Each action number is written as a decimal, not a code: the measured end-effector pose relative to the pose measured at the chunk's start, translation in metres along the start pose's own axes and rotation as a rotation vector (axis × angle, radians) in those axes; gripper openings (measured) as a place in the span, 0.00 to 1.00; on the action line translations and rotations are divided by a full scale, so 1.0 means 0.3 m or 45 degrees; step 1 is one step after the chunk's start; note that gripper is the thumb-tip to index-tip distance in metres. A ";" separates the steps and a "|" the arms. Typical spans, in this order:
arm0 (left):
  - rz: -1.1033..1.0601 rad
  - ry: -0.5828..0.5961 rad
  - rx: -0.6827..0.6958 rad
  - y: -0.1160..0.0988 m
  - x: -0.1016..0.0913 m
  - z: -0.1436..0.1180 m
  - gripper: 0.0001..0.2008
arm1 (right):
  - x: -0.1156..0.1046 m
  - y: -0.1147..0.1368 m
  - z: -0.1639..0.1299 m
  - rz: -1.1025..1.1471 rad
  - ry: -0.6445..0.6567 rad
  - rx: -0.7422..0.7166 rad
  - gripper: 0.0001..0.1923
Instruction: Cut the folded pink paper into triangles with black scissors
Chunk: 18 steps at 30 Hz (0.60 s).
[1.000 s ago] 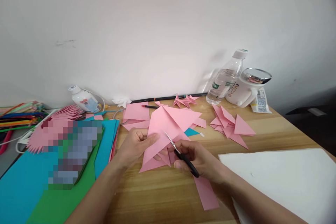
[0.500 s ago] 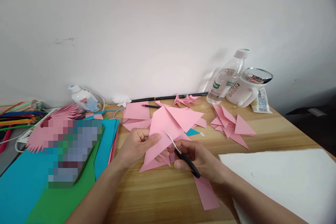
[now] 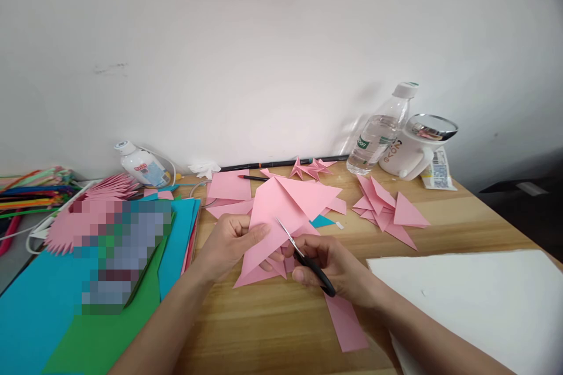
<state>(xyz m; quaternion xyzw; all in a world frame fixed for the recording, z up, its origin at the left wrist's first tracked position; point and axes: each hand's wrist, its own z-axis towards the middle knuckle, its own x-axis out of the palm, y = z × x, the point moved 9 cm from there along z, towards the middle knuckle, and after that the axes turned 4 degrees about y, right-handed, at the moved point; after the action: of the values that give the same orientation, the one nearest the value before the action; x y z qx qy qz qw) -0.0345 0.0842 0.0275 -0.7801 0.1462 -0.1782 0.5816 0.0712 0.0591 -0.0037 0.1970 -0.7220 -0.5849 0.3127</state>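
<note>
A folded sheet of pink paper (image 3: 268, 211) is held up over the wooden table, with a long cut or fold line running down its right half. My left hand (image 3: 235, 246) grips its lower left edge, thumb on top and some fingers behind it. In my right hand (image 3: 328, 266) is a pair of black-handled scissors (image 3: 314, 275), its blades pointing up and left across the paper. Whether the blades are fully closed is hard to make out. Under and behind the sheet lie more pink paper pieces (image 3: 229, 187). A pink strip (image 3: 347, 325) rests below my right hand.
Folded pink triangles (image 3: 382, 211) lie to the right, before a water bottle (image 3: 376, 135) and a white mug (image 3: 404, 152). White board (image 3: 466, 299) covers the front right. Blue paper (image 3: 39, 310), green paper (image 3: 97, 340) and a blurred-out phone-like object (image 3: 127, 263) occupy the left.
</note>
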 end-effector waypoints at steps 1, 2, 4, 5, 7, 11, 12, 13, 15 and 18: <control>0.000 0.003 0.000 0.000 0.001 0.000 0.12 | -0.001 -0.001 0.000 0.005 -0.004 -0.001 0.15; 0.000 0.007 0.001 0.000 0.003 0.001 0.13 | -0.002 -0.001 0.001 0.007 -0.007 -0.004 0.15; -0.002 0.011 0.001 0.000 0.005 0.002 0.13 | -0.004 -0.002 0.002 0.008 -0.013 -0.008 0.15; -0.006 0.010 0.000 0.001 0.005 0.002 0.13 | -0.005 -0.003 0.002 0.008 -0.016 -0.004 0.15; -0.014 0.004 -0.004 0.004 0.004 0.002 0.12 | -0.006 -0.006 0.002 0.003 -0.023 0.005 0.15; 0.004 0.005 -0.014 0.005 0.002 0.001 0.12 | -0.007 -0.010 0.000 0.006 -0.033 0.020 0.16; 0.012 0.004 -0.017 0.005 0.002 0.000 0.13 | -0.007 -0.011 0.000 0.007 -0.035 0.023 0.16; 0.015 0.000 -0.018 0.005 0.001 -0.001 0.13 | -0.007 -0.012 0.000 0.006 -0.033 0.026 0.16; 0.015 -0.006 -0.021 0.004 -0.001 -0.002 0.12 | -0.007 -0.015 0.001 -0.001 -0.027 0.026 0.16; 0.012 -0.010 -0.017 0.003 -0.002 -0.001 0.13 | -0.009 -0.022 0.003 -0.014 -0.021 0.027 0.16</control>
<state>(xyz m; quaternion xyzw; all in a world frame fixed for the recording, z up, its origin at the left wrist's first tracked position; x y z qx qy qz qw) -0.0353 0.0839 0.0268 -0.7840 0.1489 -0.1714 0.5778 0.0720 0.0600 -0.0108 0.1995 -0.7296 -0.5807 0.3012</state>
